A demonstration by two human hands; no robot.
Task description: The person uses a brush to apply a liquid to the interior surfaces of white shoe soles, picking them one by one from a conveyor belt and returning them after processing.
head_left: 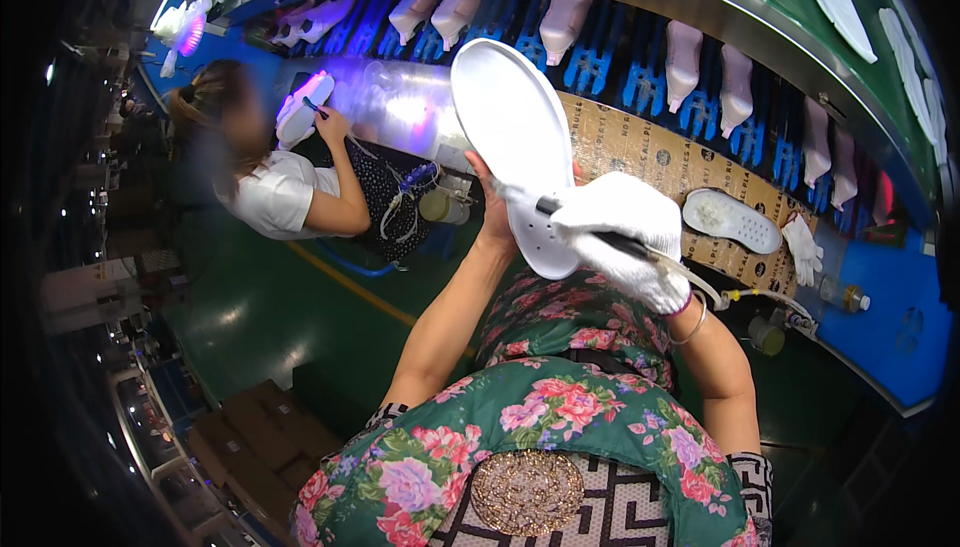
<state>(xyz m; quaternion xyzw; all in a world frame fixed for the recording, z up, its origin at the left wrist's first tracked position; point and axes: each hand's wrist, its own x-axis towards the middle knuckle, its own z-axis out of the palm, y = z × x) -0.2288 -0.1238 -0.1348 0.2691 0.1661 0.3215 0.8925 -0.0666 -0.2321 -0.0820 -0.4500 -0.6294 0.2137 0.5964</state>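
A white shoe sole [510, 97] is held up tilted in front of me, its wide end away from me. My bare left hand [495, 209] grips its left edge, with part of the fingers hidden behind it. In a white knit glove, my right hand [625, 237] is closed around a dark-handled brush [620, 243] fed by a pale hose [700, 282]. The brush tip lies over the narrower part of the sole, near its small holes; whether it touches is blurred. Another white sole [735, 222] with holes rests on the printed cardboard [640, 147] to the right.
Beyond the bench, blue racks [590, 67] carry pinkish shoe forms [565, 22]. A spare white glove [802, 247] and a clear bottle [845, 294] are at the right. On the left a co-worker [290, 192] handles another sole. Cardboard boxes [260, 437] stand on the floor.
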